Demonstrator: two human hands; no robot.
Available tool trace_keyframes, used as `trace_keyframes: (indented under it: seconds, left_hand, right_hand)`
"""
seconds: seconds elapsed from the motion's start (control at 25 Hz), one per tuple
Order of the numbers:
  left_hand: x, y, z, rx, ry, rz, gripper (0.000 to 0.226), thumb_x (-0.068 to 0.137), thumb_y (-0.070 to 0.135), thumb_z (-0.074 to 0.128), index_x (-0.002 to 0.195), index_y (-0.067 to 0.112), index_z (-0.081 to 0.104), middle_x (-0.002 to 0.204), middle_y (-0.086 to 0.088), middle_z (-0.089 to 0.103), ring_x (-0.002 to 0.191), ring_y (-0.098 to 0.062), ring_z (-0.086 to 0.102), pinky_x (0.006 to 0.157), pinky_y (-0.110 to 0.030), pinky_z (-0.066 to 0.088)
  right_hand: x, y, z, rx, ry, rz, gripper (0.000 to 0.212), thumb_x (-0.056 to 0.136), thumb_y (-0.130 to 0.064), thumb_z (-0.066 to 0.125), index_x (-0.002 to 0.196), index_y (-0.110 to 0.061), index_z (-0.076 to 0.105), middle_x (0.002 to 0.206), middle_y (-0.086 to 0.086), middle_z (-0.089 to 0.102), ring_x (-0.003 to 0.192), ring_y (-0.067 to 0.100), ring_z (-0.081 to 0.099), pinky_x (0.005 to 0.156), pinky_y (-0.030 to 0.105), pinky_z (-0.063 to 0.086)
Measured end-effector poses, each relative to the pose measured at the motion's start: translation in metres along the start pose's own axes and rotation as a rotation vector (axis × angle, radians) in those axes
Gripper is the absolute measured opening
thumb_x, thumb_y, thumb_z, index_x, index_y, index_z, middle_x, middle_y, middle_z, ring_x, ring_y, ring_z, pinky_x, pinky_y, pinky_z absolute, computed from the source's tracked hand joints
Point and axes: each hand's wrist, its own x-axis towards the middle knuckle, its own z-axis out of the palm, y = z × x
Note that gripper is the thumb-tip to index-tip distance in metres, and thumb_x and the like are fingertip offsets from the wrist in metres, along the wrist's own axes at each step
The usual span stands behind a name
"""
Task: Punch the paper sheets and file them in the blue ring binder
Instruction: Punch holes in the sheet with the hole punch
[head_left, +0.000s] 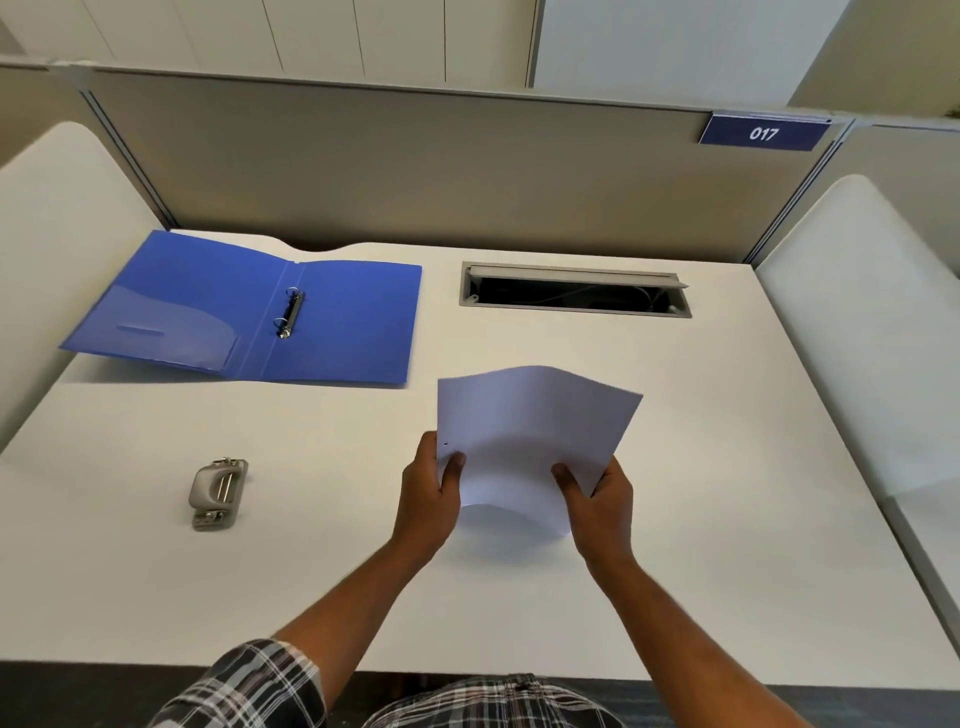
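Two hands on the sheets (535, 431), raised just above the counter (701, 519) at centre. Left hand (428, 493) gripping the near left edge, thumb over the top face, fingers curled behind. Right hand (602, 499) gripping the near right corner the same way. Sheets bowed between the grips, far edge rippled, near edge sagging. One small dark dot near the left edge by the left thumb, likely a punched hole; second hole not visible, possibly hidden under the hand. Number of sheets impossible to tell.

Binder (249, 312) lying open, up and left of the sheets, well apart. Rings (291, 314) on the spine; open or closed too small to tell. Punch (217, 491) on the counter left of the left hand, apart from it. Cable slot (574, 288) open at the back, beyond the sheets.

Risks, judged from here: sheets fanning out of line in a two-sided grip, leaving holes offset; bowed paper catching or tearing on the rings; closed rings blocking the load; loose sheet sliding toward the slot.
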Motion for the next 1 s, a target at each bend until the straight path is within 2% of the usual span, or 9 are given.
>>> trace_keyframes:
  seconds: [0.08,0.16,0.28,0.48,0.56,0.68,0.76,0.88,1.0]
  left_hand:
    - [-0.004,-0.012,0.002,0.048,-0.030,-0.018,0.013,0.100,0.015,0.051,0.109,0.025,0.053,0.098,0.023,0.065,0.090,0.003,0.063,0.073,-0.008,0.047]
    - [-0.003,-0.015,0.001,0.069,-0.035,-0.027,0.013,0.101,0.012,0.049,0.110,0.020,0.053,0.096,0.021,0.066,0.086,0.002,0.063,0.070,-0.009,0.047]
    - [0.008,-0.012,-0.002,0.153,-0.042,-0.085,0.006,0.101,0.014,0.048,0.100,0.020,0.050,0.086,0.012,0.064,0.070,-0.007,0.058,0.060,-0.019,0.043]
    - [0.028,-0.008,-0.011,0.221,-0.160,-0.308,0.020,0.100,0.016,0.046,0.118,0.013,0.053,0.114,0.000,0.062,0.097,-0.022,0.058,0.081,-0.030,0.044]
    - [0.031,-0.010,-0.014,0.179,-0.201,-0.389,0.027,0.099,0.017,0.045,0.125,0.014,0.052,0.120,-0.001,0.061,0.106,-0.024,0.059,0.089,-0.034,0.048]
    - [0.032,-0.018,-0.015,0.127,-0.238,-0.473,0.031,0.099,0.019,0.046,0.130,0.015,0.052,0.122,0.000,0.061,0.112,-0.025,0.059,0.098,-0.039,0.050]
    - [0.033,-0.025,-0.016,0.084,-0.224,-0.531,0.025,0.098,0.020,0.048,0.122,0.013,0.056,0.116,-0.001,0.063,0.106,-0.023,0.062,0.092,-0.038,0.052]
    - [0.040,-0.033,-0.020,0.025,-0.147,-0.606,0.012,0.095,0.013,0.050,0.101,0.013,0.060,0.095,-0.005,0.065,0.082,-0.021,0.059,0.074,-0.033,0.049]
    - [0.050,-0.042,-0.028,-0.077,-0.131,-0.656,0.019,0.095,0.004,0.047,0.099,0.009,0.065,0.095,-0.012,0.072,0.078,-0.025,0.065,0.075,-0.035,0.055]
  right_hand:
    - [-0.002,0.009,0.000,-0.015,0.007,0.065,0.023,0.091,-0.012,0.074,0.109,-0.026,0.069,0.100,-0.007,0.076,0.093,0.014,0.072,0.082,0.035,0.060]
    - [0.001,0.012,-0.001,-0.040,-0.007,0.076,0.017,0.092,-0.012,0.072,0.102,-0.026,0.070,0.096,-0.006,0.076,0.091,0.017,0.072,0.081,0.038,0.061]
    - [0.009,0.012,-0.004,-0.079,-0.065,0.074,0.013,0.092,-0.015,0.073,0.104,-0.019,0.073,0.097,-0.003,0.078,0.090,0.019,0.074,0.080,0.040,0.061]
    - [0.021,0.009,-0.014,-0.032,-0.228,0.162,0.021,0.091,-0.018,0.076,0.111,-0.022,0.073,0.103,-0.004,0.080,0.092,0.020,0.077,0.080,0.040,0.064]
    - [0.022,0.011,-0.014,-0.009,-0.271,0.204,0.023,0.091,-0.020,0.076,0.113,-0.025,0.072,0.105,-0.007,0.080,0.093,0.018,0.077,0.079,0.038,0.064]
    - [0.024,0.016,-0.010,-0.017,-0.269,0.254,0.023,0.091,-0.014,0.074,0.113,-0.021,0.073,0.104,-0.004,0.080,0.093,0.023,0.077,0.081,0.040,0.063]
    - [0.027,0.018,-0.007,-0.015,-0.260,0.296,0.019,0.091,-0.011,0.074,0.109,-0.018,0.074,0.102,0.000,0.081,0.093,0.028,0.076,0.082,0.044,0.063]
    - [0.032,0.021,-0.001,-0.003,-0.242,0.344,0.016,0.090,-0.008,0.075,0.105,-0.015,0.075,0.100,0.005,0.081,0.089,0.031,0.075,0.081,0.045,0.062]
    - [0.040,0.023,0.004,0.007,-0.233,0.376,0.015,0.089,-0.006,0.075,0.103,-0.013,0.075,0.099,0.009,0.080,0.086,0.032,0.074,0.081,0.046,0.061]
